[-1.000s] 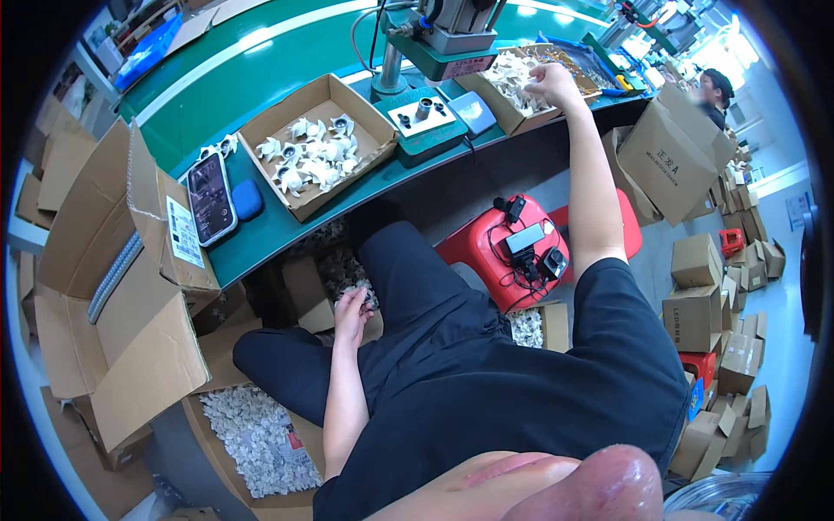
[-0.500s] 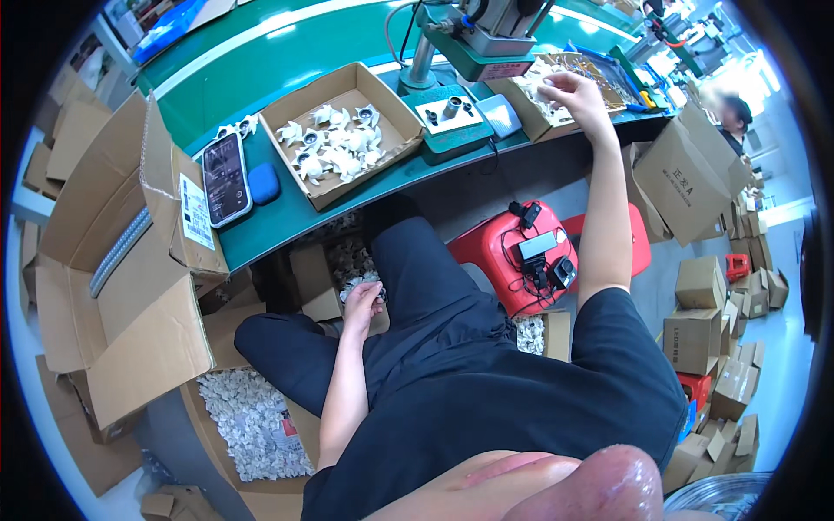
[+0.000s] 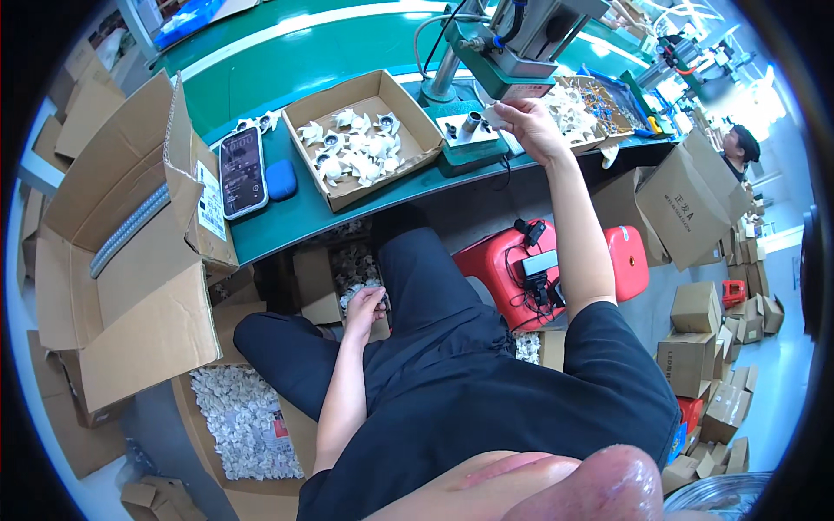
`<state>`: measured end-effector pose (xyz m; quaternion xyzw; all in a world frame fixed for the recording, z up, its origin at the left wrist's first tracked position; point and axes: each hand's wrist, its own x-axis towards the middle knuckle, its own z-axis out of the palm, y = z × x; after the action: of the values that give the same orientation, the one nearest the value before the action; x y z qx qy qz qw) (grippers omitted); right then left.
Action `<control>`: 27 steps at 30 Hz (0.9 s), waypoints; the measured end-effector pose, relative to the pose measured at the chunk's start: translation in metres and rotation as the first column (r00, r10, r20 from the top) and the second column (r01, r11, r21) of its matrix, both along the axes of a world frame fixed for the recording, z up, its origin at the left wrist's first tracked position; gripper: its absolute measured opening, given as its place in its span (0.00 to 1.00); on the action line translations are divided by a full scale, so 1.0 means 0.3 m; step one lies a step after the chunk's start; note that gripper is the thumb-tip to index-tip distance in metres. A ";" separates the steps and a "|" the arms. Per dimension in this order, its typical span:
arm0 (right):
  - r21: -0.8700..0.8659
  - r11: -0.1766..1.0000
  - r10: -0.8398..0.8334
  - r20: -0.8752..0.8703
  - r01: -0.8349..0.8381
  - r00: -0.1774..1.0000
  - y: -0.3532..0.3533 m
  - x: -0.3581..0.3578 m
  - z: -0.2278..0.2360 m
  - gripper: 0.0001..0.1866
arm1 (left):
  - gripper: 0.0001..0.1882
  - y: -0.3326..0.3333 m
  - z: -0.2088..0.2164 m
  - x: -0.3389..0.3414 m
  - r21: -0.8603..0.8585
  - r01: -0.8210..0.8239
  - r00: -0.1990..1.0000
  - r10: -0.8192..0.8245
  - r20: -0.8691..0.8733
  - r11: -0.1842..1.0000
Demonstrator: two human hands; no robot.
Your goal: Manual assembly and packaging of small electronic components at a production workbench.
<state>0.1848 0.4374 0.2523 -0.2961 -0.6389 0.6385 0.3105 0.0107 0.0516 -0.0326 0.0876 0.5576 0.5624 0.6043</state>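
My right hand [image 3: 532,130] pinches a small white plastic part [image 3: 493,115] between thumb and fingers. It is just right of the metal post on the press fixture [image 3: 470,130], under the head of a bench press [image 3: 519,69]. Whether the part touches the post, I cannot tell. My left hand [image 3: 365,310] rests by my thigh with its fingers curled together; what they hold, if anything, is hidden. Left of the fixture, a cardboard tray [image 3: 421,130] contains several white fan wheels [image 3: 356,152] with dark-ringed hubs. Behind my right hand stands a box of white parts [image 3: 569,113].
A phone [image 3: 243,174] and a blue case [image 3: 281,180] lie on the green bench [image 3: 304,224]. An open carton [image 3: 143,313] stands at the left. Below are a box of white pieces [image 3: 243,425] and a red stool [image 3: 486,260] with cables. Another person [image 3: 738,148] is at far right.
My right hand has moved left from the box of white parts to the press fixture and now has a white part in its fingers. My left hand stays by my thigh. The view has shifted slightly.
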 end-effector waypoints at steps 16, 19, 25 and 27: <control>0.018 1.000 0.000 0.223 -0.004 0.975 -0.008 -0.066 0.030 0.19 | 0.12 0.006 -0.013 0.008 -0.010 0.005 1.000 -0.005 0.005 1.000; 0.029 0.997 0.055 0.308 -0.067 0.950 0.016 -0.057 0.058 0.22 | 0.12 0.010 -0.012 0.008 -0.018 -0.004 1.000 0.004 0.012 1.000; -0.093 0.979 0.201 0.362 -0.179 0.910 0.116 -0.047 0.049 0.23 | 0.13 0.028 -0.012 0.014 -0.021 0.002 1.000 -0.002 0.012 1.000; -0.088 0.980 0.198 0.380 -0.177 0.904 0.105 -0.053 0.051 0.23 | 0.13 0.026 -0.015 0.009 -0.030 0.002 1.000 -0.002 0.011 1.000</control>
<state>0.1690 0.4688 0.2675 -0.3615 -0.6963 0.6107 0.1077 0.0135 0.0594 -0.0372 0.0759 0.5624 0.5539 0.6092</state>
